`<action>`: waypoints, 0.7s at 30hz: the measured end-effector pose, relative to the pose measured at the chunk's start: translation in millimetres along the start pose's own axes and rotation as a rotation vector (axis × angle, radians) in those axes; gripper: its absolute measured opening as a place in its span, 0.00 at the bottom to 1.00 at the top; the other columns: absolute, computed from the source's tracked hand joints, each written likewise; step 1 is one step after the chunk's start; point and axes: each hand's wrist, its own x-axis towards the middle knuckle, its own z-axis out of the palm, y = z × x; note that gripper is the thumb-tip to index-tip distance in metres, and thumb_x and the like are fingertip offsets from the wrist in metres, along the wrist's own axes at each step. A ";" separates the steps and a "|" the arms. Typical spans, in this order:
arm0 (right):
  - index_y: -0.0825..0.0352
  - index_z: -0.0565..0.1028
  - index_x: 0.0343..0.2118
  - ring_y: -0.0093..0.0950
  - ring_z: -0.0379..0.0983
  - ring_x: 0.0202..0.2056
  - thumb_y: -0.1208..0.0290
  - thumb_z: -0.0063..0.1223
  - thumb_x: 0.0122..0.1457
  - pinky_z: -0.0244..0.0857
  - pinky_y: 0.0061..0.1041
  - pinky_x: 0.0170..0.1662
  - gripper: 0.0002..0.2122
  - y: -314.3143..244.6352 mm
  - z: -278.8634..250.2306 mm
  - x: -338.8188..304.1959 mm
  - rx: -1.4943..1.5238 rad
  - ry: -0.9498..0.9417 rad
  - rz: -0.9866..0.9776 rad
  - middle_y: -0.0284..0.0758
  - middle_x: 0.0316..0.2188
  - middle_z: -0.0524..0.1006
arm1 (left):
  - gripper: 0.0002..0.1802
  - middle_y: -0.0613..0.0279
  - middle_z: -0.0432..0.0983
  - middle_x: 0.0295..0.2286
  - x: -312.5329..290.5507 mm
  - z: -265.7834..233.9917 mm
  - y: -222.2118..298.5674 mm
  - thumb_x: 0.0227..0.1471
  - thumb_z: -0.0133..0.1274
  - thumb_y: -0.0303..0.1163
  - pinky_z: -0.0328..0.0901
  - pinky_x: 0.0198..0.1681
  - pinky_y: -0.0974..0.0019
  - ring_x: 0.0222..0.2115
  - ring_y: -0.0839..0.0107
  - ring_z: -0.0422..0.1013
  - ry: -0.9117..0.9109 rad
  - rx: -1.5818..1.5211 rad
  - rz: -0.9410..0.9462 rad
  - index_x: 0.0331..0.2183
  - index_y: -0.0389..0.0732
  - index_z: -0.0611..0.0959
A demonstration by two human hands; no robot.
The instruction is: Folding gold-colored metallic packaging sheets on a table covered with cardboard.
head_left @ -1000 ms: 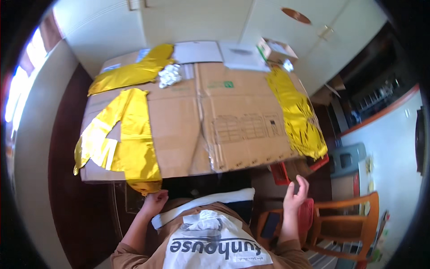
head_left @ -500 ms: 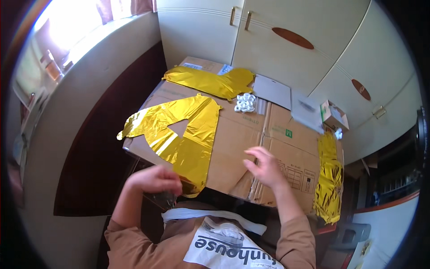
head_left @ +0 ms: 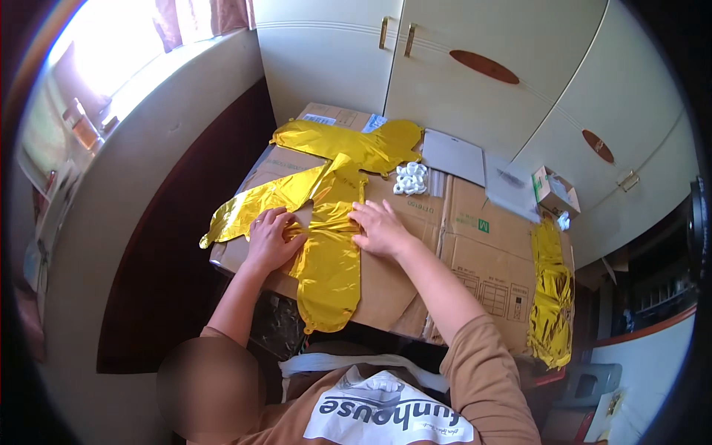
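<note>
A flat gold foil balloon shaped like a 4 lies on the cardboard, its lower end hanging to the near edge. My left hand has its fingers curled at the left side of the upright strip, by the opening in the shape. From the right, my right hand grips the strip's other edge with fingers and thumb. Between both hands the foil is drawn in and creased crosswise. Beyond it a second gold foil balloon lies flat, touching or nearly touching the first one's tip.
Flattened cardboard covers the table. White rings sit on it near a grey flat panel. At the right are a small open box and folded gold foil. Pale cabinets stand behind; a grey stool is lower right.
Both hands have come down from above the near edge onto the 4-shaped balloon and taken its upright strip from either side. That strip is now narrowed and wrinkled.
</note>
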 end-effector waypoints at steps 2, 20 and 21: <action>0.60 0.74 0.57 0.41 0.58 0.68 0.57 0.62 0.55 0.40 0.55 0.72 0.26 -2.1 0.9 -4.9 0.001 0.034 -0.030 0.39 0.64 0.67 | 0.31 0.52 0.72 0.54 -2.8 4.6 -2.4 0.45 0.66 0.49 0.56 0.63 0.46 0.59 0.50 0.64 0.034 0.012 0.015 0.49 0.44 0.82; 0.66 0.80 0.30 0.40 0.78 0.32 0.67 0.60 0.59 0.73 0.37 0.38 0.07 -64.8 -3.6 -121.4 0.427 0.242 0.197 0.40 0.29 0.79 | 0.07 0.60 0.78 0.34 -38.3 5.0 40.5 0.49 0.65 0.32 0.66 0.46 0.57 0.39 0.57 0.72 -0.186 -0.449 0.393 0.30 0.41 0.85; 0.66 0.80 0.30 0.40 0.78 0.31 0.68 0.60 0.59 0.73 0.37 0.38 0.07 -66.5 -1.9 -124.9 0.432 0.265 0.182 0.40 0.29 0.79 | 0.07 0.59 0.78 0.33 -34.4 4.4 38.5 0.50 0.64 0.32 0.67 0.45 0.57 0.39 0.56 0.72 -0.216 -0.515 0.349 0.31 0.40 0.85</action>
